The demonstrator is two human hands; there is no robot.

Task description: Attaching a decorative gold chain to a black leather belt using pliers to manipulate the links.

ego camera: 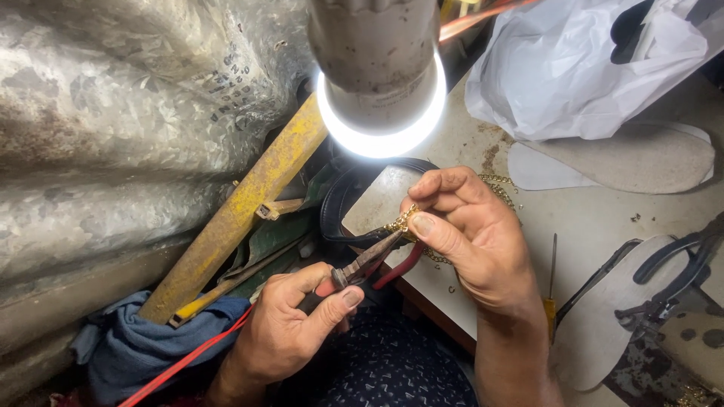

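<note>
My left hand (290, 324) grips the red handles of a pair of pliers (369, 264), whose jaws point up right and close on a gold chain (398, 223). My right hand (467, 234) pinches that chain between thumb and fingers just above the jaws. More of the chain (501, 188) trails behind my right hand over the pale worktop (588, 218). A black strap (339, 207) loops just left of the chain, under the lamp.
A lit round lamp (381, 113) hangs close above the hands. Corrugated metal sheet (113, 113) and a yellow bar (241, 211) fill the left. White plastic bag (573, 68), shoe insoles (633, 158), a sandal sole with black straps (641, 294) and a yellow-handled screwdriver (550, 290) lie right.
</note>
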